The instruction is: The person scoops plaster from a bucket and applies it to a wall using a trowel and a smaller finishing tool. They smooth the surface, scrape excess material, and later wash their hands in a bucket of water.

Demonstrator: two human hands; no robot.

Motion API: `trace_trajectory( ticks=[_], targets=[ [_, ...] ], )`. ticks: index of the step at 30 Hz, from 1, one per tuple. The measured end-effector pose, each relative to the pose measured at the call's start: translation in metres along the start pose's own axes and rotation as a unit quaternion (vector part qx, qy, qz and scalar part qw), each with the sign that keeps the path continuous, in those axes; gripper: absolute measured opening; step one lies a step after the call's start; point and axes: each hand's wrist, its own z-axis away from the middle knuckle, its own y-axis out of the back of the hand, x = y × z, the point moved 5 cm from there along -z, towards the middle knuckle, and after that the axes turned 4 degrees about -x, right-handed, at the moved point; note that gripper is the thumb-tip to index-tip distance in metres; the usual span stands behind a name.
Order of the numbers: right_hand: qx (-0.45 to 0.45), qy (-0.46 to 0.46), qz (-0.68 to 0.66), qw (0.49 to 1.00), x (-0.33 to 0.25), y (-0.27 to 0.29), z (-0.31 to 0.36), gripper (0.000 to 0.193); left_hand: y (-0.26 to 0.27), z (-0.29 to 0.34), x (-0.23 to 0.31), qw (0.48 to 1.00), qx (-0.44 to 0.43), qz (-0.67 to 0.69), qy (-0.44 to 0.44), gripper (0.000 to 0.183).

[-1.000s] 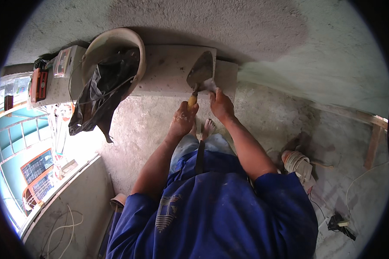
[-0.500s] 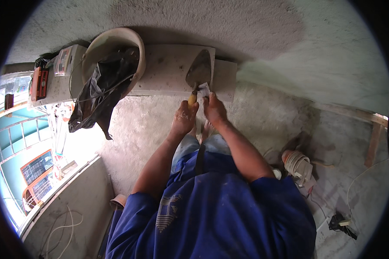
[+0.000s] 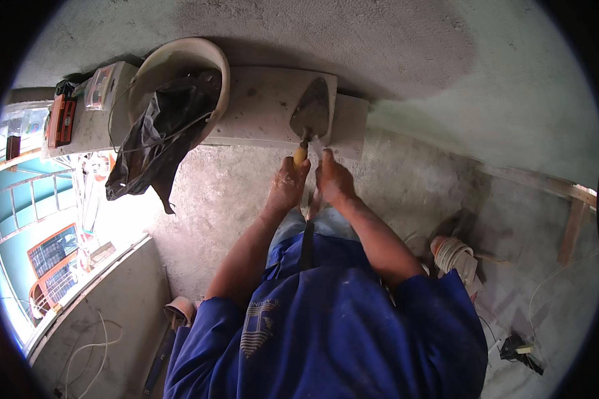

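Observation:
My left hand (image 3: 287,183) is closed round the yellow handle (image 3: 301,155) of a pointed masonry trowel. The trowel's grey, mortar-stained blade (image 3: 311,110) points away from me, over the pale board. In my right hand (image 3: 333,177), pinched between thumb and fingers, is a small flat pale piece (image 3: 317,143), smeared by motion. It meets the blade's near end, beside the handle, and its exact kind cannot be made out. Both hands are close together in front of my body.
A large bucket (image 3: 218,56) with a black plastic bag (image 3: 154,136) hanging over its rim stands left on the pale ledge (image 3: 246,120). An orange-red tool (image 3: 62,121) lies farther left. Coiled cable (image 3: 456,256) and a black plug-like item (image 3: 518,349) lie on the right.
The pale piece in my right hand has shifted down and turned against the trowel's near end. Both hands still grip what they held; the view has moved slightly.

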Motion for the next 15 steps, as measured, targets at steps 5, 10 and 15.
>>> trace_trajectory(
  ticks=[5,10,15],
  targets=[
    [0.035,0.079,0.004,0.996,-0.019,-0.009,-0.036,0.029,-0.005,-0.002,-0.013,0.999,-0.002,-0.021,-0.049,0.042],
    [-0.008,0.037,0.020,0.999,0.000,-0.015,-0.003,0.028,-0.002,-0.003,-0.007,0.997,0.014,-0.032,-0.069,0.039],
    [0.067,0.087,0.057,0.992,0.009,-0.001,-0.018,0.028,0.002,0.000,0.000,0.999,-0.010,0.046,0.007,0.039]
  ],
)
